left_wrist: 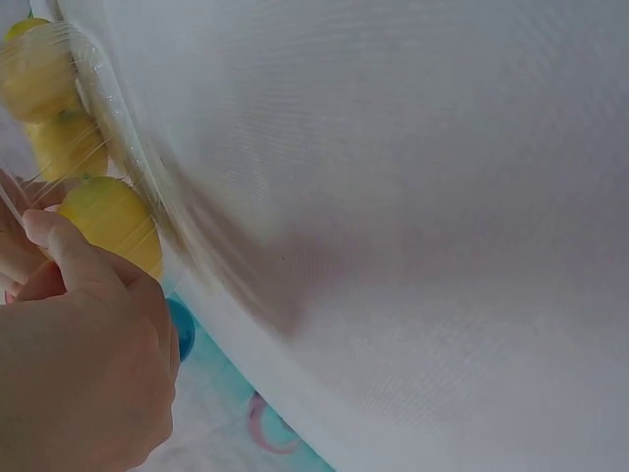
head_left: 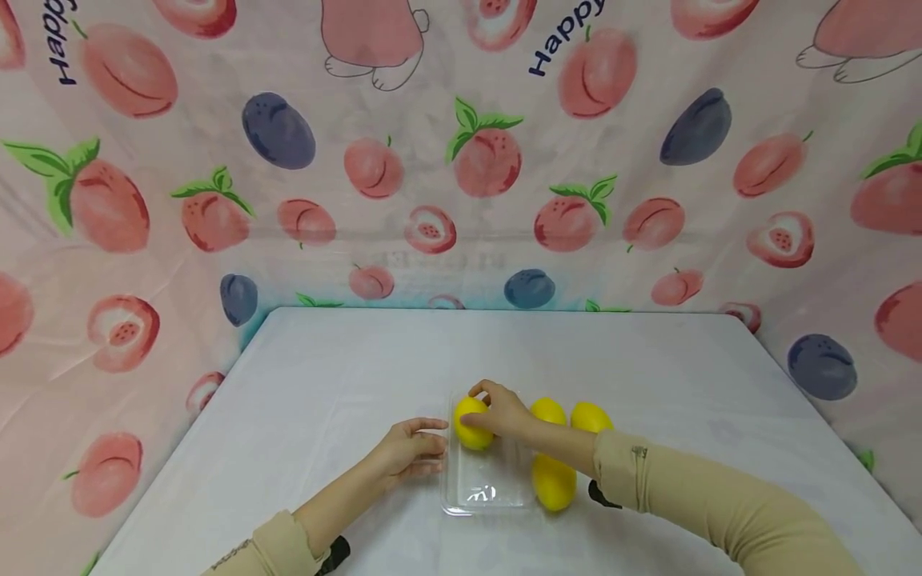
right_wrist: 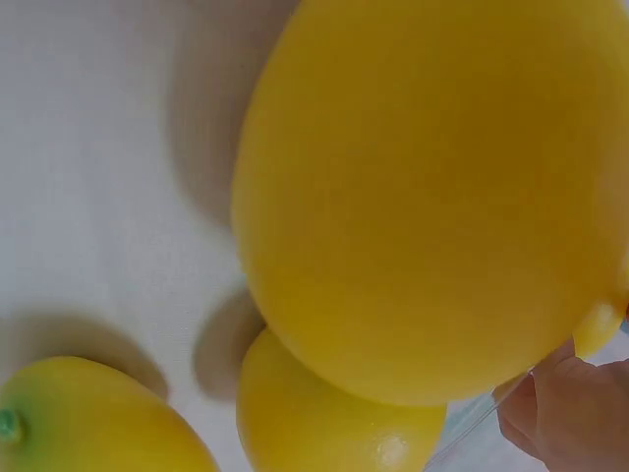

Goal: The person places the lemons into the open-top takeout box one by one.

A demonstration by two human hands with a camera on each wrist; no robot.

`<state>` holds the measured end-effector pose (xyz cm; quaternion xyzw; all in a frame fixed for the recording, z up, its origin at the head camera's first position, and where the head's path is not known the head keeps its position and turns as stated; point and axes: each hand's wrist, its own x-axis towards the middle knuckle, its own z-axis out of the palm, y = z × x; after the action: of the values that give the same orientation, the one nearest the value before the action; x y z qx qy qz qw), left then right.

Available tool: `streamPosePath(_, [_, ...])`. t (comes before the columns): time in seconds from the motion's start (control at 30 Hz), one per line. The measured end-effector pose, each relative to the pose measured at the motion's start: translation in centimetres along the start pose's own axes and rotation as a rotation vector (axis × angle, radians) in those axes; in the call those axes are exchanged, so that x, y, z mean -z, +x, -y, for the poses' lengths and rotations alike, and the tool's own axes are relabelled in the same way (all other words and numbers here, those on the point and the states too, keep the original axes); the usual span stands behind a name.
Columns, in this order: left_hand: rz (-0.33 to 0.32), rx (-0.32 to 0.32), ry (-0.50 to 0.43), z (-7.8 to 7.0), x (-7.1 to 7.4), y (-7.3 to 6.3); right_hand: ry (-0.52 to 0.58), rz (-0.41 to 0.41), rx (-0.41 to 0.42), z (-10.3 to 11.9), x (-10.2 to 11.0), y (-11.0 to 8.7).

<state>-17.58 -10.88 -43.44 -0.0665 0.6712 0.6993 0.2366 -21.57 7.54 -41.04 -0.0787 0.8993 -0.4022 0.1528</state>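
Note:
My right hand grips a yellow lemon, with fingers and thumb round its sides. That lemon is at the far left part of a clear plastic tray. My left hand is at the tray's left wall, its fingers extended and fingertips right at the edge. Through the clear wall in the left wrist view, several lemons show beyond the left hand. To the right of the tray, partly behind my right forearm, are a near lemon and two farther lemons, one left of the other.
A white-covered table carries everything. Behind it and at its sides hangs a pink cloth printed with fruit. One lemon looms large under the right wrist camera, with another lemon at lower left.

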Motion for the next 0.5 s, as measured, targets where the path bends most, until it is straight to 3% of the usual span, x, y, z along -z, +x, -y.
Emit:
streamPosePath(0.23, [-0.006, 0.0, -0.001, -0.07, -0.04, -0.09, -0.003, 0.008, 0.016, 0.02, 0.12, -0.26])
streamPosePath(0.5, [-0.017, 0.012, 0.001, 0.1, -0.08, 0.05, -0.019, -0.026, 0.106, 0.12, 0.32, -0.75])
